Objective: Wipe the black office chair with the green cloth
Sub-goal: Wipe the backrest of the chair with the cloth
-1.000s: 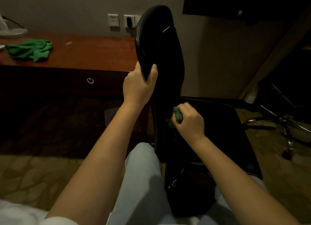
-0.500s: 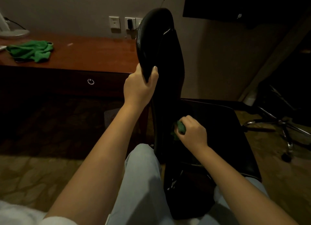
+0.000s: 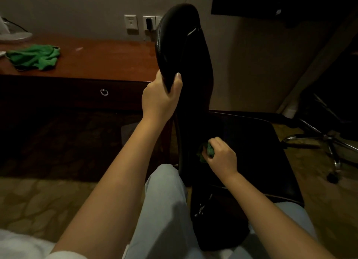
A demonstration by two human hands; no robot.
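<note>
Right hand (image 3: 222, 158) gripping bunched green cloth (image 3: 208, 152), pressing against lower backrest of black leather office chair (image 3: 193, 84); backrest long axis running upward. Left hand (image 3: 160, 97) clasping backrest edge.

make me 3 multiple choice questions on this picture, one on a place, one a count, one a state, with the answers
1. Where does the loose green cloth lie?
A. on the wooden desk
B. on the carpet
C. on a lap

2. How many green cloths show?
A. one
B. two
C. four

3. What is the left hand doing?
A. hanging free
B. pulling a drawer
C. gripping the edge of the chair back

Answers:
1 A: it lies crumpled at the desk's left end.
2 B: one lies on the desk, and a second cloth is bunched in the right hand.
3 C: thumb and fingers wrap its edge.
</note>
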